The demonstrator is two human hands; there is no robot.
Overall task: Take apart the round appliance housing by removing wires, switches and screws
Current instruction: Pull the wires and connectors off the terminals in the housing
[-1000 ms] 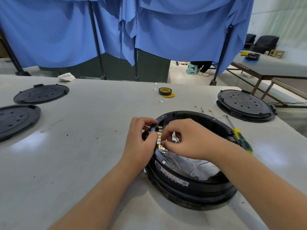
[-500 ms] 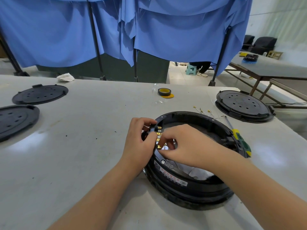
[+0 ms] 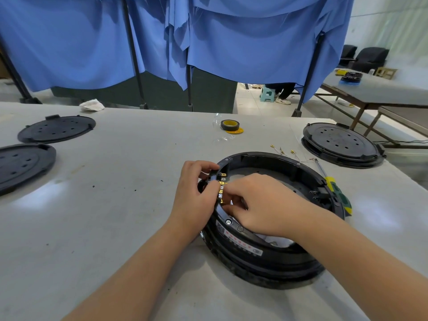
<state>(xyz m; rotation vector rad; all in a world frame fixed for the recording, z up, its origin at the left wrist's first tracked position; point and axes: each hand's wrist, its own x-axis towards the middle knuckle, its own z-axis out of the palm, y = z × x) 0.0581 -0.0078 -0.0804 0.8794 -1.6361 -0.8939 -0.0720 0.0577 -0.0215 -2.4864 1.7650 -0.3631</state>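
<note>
Head view, housing: the round black housing lies on the grey table, right of centre.
Your left hand: fingers curled over the housing's left rim, gripping it at the switch block (brass terminals showing).
Your right hand: inside the ring, fingertips pinching at those terminals.
Beside: screwdriver against the right rim; loose wires and tape roll beyond.

Both hands gripping housing, maybe terminals

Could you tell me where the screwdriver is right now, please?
The screwdriver lies on the table at the right, against the outer rim of the round housing, its shaft pointing toward the loose wires.
</note>
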